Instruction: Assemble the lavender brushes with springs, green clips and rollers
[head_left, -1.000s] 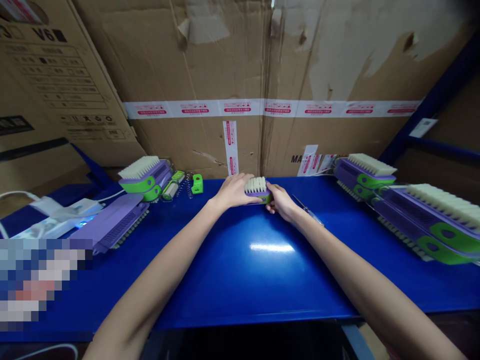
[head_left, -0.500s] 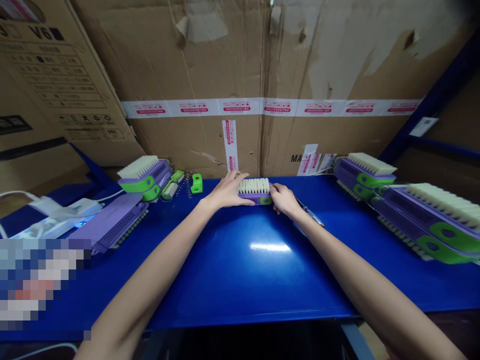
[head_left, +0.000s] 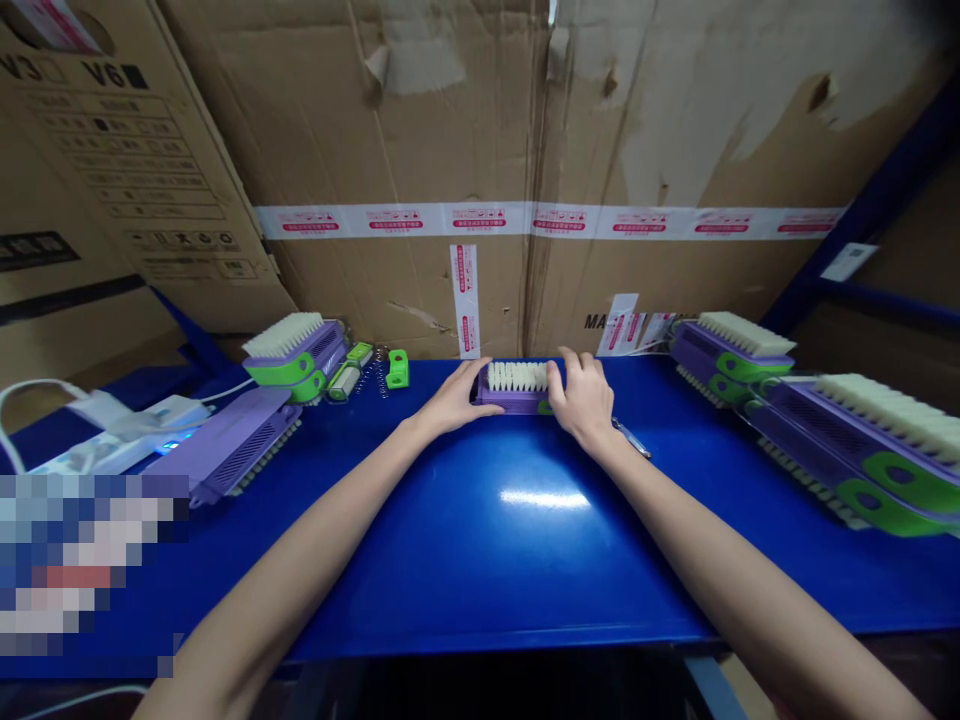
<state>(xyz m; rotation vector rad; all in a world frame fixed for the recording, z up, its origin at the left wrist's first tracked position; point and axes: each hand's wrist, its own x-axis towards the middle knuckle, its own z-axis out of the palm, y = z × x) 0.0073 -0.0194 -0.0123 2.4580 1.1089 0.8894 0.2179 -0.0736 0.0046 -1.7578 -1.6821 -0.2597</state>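
A purple scrubbing brush (head_left: 517, 380) with pale bristles facing up lies on the blue table near the cardboard. My left hand (head_left: 454, 397) grips its left end, thumb along the front and fingers behind. At the other end my right hand (head_left: 583, 398) holds the brush, its thumb by the bristles and the fingers reaching over the far side. Much of the brush's green right part is covered by the right hand. A slim metal tool (head_left: 631, 438) lies just right of that wrist, partly hidden by it.
Stacked purple-and-green brushes stand at left (head_left: 292, 350) and right (head_left: 862, 440). Near the left stack are a green clip (head_left: 398, 368), springs (head_left: 373, 373) and a lone purple brush body (head_left: 225, 435). A white power strip (head_left: 112, 440) with cables lies far left. Cardboard (head_left: 405, 280) walls the back.
My right hand has shifted from the brush's right tip to over its right end, fingers now raised behind it. The left hand stays at the left end. The view has shifted slightly.
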